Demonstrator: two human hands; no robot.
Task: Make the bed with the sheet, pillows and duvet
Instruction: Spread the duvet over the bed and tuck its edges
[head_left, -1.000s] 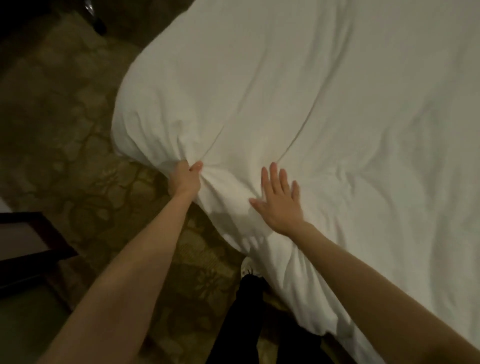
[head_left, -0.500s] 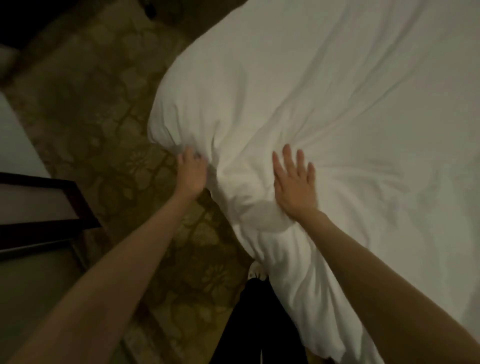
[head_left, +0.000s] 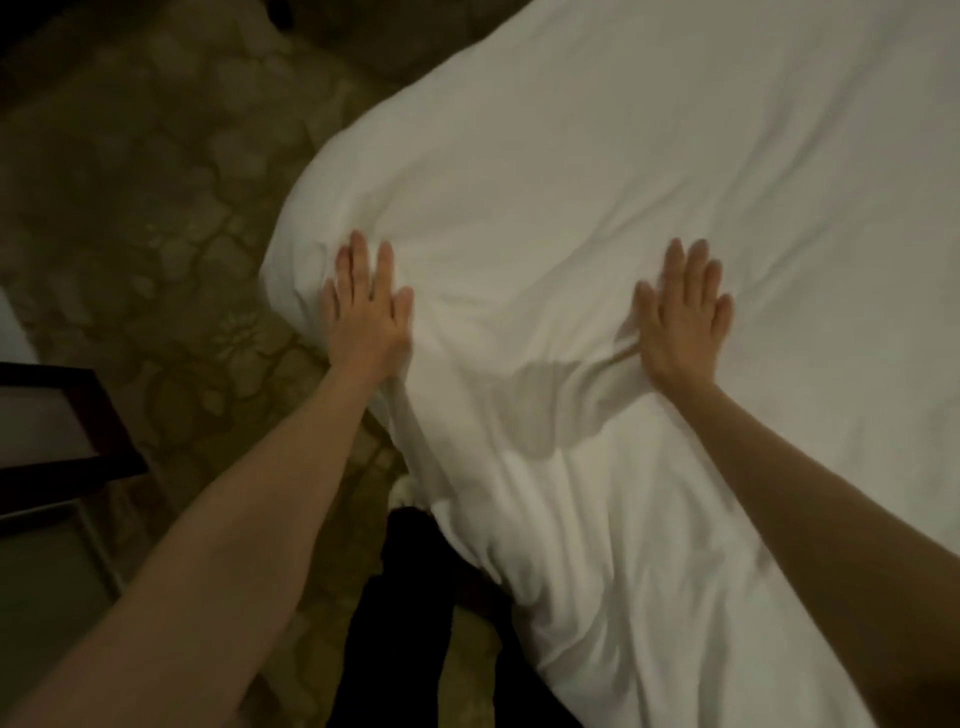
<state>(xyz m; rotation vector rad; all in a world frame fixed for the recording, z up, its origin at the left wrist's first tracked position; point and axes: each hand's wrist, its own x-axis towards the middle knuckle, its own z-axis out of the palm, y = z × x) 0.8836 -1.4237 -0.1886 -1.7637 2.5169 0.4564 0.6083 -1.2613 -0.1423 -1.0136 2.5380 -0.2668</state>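
A white duvet (head_left: 623, 182) covers the bed and fills the right and upper part of the head view, its rounded corner hanging towards the floor at the left. My left hand (head_left: 366, 312) lies flat, fingers straight, on the duvet just inside that corner. My right hand (head_left: 683, 317) presses flat on the duvet further right, with creases bunched under its palm. No pillows or sheet show in this view.
Patterned green carpet (head_left: 156, 208) lies left of the bed. A dark-framed piece of furniture (head_left: 62, 426) stands at the left edge. My dark-trousered legs (head_left: 410, 597) and a white shoe (head_left: 402, 491) are beside the hanging duvet edge.
My left hand has let go of the duvet corner and now lies flat on top. My right hand has slid to the right, so both hands are spread wider apart.
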